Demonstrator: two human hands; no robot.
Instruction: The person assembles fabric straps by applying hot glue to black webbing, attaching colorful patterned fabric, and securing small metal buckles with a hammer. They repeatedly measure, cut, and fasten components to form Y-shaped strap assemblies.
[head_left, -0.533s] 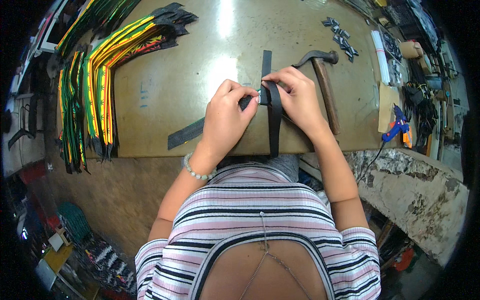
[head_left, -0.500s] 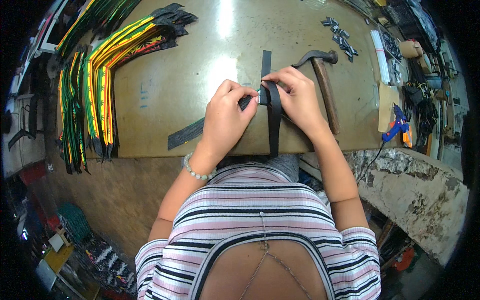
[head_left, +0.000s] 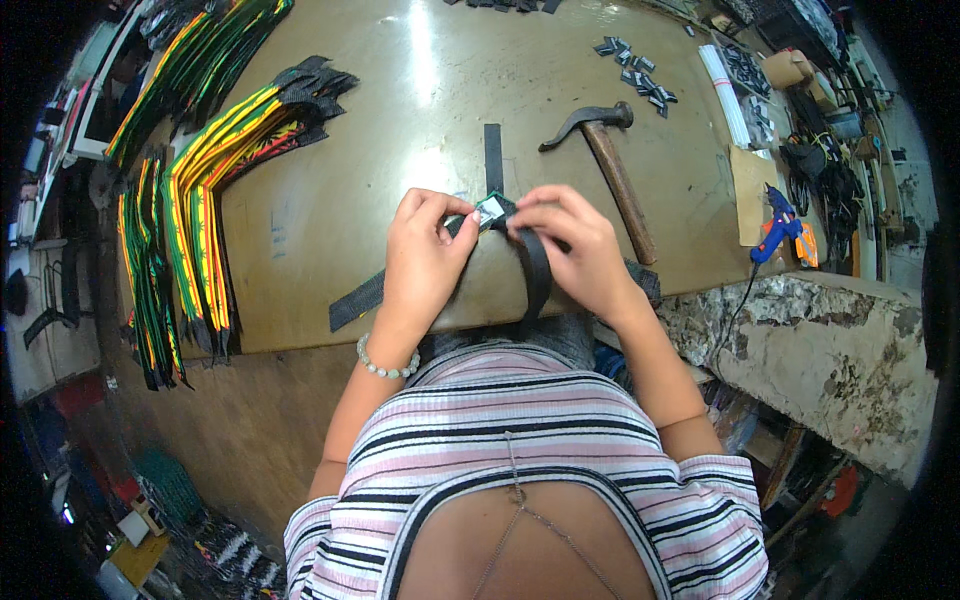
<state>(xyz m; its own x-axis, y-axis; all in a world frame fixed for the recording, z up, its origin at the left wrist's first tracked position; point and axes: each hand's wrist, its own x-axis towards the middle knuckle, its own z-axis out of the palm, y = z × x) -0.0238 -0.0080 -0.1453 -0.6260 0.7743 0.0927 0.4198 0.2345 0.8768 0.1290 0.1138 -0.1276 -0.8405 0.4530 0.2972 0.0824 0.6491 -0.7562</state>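
Observation:
At the middle of the table's near part, a black strap [head_left: 493, 158] lies with one end pointing away from me and its other part curling down as a loop toward the near edge. Where it meets a dark woven band [head_left: 358, 303], a small whitish piece [head_left: 490, 211] shows; its kind is unclear. My left hand [head_left: 428, 245] pinches the band beside this piece, with thumb and forefinger together. With bent fingers, my right hand [head_left: 580, 245] pinches the black strap at the top of its loop. The band's other end emerges beneath my right wrist.
A wooden-handled hammer [head_left: 620, 190] lies right of my hands. Beyond it are several small dark clips [head_left: 640, 75]. White sticks [head_left: 724, 95] and a blue glue gun [head_left: 776, 228] with a cord are at the right. Green-yellow-red straps [head_left: 205, 190] lie bundled at the left.
My right hand has drawn nearer to me, and its strap bows into a wider loop. The whitish piece at the junction shows more. The whole view has shifted a little.

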